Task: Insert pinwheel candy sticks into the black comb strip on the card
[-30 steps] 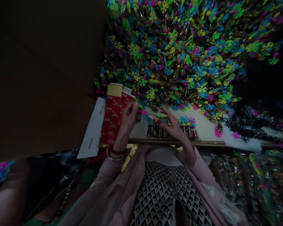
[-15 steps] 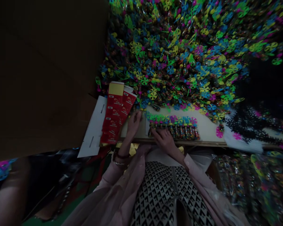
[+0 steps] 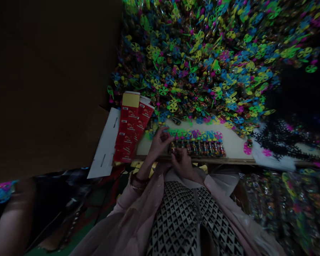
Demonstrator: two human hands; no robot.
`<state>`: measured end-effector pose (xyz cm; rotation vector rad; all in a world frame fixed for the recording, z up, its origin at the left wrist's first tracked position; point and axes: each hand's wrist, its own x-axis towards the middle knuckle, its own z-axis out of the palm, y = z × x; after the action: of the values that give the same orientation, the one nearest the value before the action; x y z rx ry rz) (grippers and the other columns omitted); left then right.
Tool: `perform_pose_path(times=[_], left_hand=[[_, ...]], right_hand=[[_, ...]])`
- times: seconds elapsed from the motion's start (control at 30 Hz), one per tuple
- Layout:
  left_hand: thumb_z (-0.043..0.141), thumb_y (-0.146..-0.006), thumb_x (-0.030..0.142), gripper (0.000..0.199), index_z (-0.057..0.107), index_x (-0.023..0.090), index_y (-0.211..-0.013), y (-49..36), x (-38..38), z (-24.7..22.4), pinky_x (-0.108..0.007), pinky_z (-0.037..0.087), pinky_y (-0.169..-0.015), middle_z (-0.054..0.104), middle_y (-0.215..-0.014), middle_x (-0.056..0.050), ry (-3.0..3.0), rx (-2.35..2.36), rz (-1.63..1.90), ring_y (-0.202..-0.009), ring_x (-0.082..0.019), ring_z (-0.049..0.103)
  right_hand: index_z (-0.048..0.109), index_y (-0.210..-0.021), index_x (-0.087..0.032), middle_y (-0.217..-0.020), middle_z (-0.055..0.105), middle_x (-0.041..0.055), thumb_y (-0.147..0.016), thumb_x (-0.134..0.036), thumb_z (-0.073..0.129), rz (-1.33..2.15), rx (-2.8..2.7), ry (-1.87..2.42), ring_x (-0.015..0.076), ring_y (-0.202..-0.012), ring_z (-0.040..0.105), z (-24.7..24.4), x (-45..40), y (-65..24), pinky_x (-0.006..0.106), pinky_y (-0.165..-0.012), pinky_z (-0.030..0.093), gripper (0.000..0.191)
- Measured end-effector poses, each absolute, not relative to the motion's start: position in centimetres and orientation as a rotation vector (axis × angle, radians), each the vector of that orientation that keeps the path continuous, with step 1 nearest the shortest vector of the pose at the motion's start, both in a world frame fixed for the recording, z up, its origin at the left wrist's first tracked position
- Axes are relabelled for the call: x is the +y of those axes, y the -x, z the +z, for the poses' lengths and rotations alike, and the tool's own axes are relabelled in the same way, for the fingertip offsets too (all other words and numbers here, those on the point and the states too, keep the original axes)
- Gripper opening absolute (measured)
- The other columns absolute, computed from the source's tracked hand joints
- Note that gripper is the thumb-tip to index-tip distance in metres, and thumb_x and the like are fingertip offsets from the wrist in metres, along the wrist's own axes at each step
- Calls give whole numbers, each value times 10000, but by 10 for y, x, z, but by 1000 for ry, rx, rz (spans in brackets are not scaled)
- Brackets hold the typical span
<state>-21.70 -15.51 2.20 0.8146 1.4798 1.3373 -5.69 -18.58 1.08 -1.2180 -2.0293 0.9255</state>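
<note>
Head view shows a row of candy-filled plastic tubes (image 3: 200, 146) with pinwheel tops lying side by side just beyond the right grip (image 3: 182, 163), whose curled fingers cover the row's left end. The left grip (image 3: 160, 140) sits half-open above that same end, touching or nearly touching it; the hands hide the contact, so neither hold can be confirmed. About a dozen tubes are lined up on the worktop (image 3: 232, 146), while a far larger heap of tubes (image 3: 197, 60) remains beyond both grips. Left of the left grip, flat red printed cartons (image 3: 130, 124) overlap a white card sheet (image 3: 105, 142). Black plastic runners (image 3: 282, 142) far right are dim and hard to make out.
</note>
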Motion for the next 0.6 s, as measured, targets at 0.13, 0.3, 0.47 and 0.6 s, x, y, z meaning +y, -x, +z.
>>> perform_pose_path(times=[0.13, 0.3, 0.47, 0.6], left_hand=[[654, -773, 293, 267, 626, 193, -1018, 221, -153, 13, -265, 465, -683, 590, -762, 0, -1159, 1680, 1158, -700, -142, 565], [596, -849, 290, 190, 634, 197, -1011, 210, -147, 15, -313, 470, -769, 611, -897, -46, -1542, 1823, 985, -797, -182, 568], [536, -899, 333, 183, 656, 200, -937, 198, -152, 10, -343, 460, -827, 595, -900, -60, -1648, 1874, 996, -882, -207, 569], [563, -883, 369, 254, 642, 206, -1061, 194, -156, -5, -356, 458, -852, 609, -930, -60, -1570, 1921, 1146, -908, -207, 574]], right_hand=[[521, -1081, -182, -904, 691, 100, -942, -320, 429, 693, -2429, 1219, 220, -787, 670, 32, -185, 63, 353, -744, 496, 217], [585, -1051, -201, -837, 696, 52, -959, -312, 438, 449, -2598, 1095, 176, -748, 645, 50, -186, 50, 312, -743, 411, 206], [633, -968, -192, -757, 679, 33, -943, -212, 453, 336, -2442, 1118, 154, -702, 612, 47, -178, 6, 299, -688, 379, 183], [628, -1032, -179, -874, 682, 76, -937, -250, 445, 240, -2000, 1397, 176, -780, 608, 41, -150, -54, 304, -737, 422, 218]])
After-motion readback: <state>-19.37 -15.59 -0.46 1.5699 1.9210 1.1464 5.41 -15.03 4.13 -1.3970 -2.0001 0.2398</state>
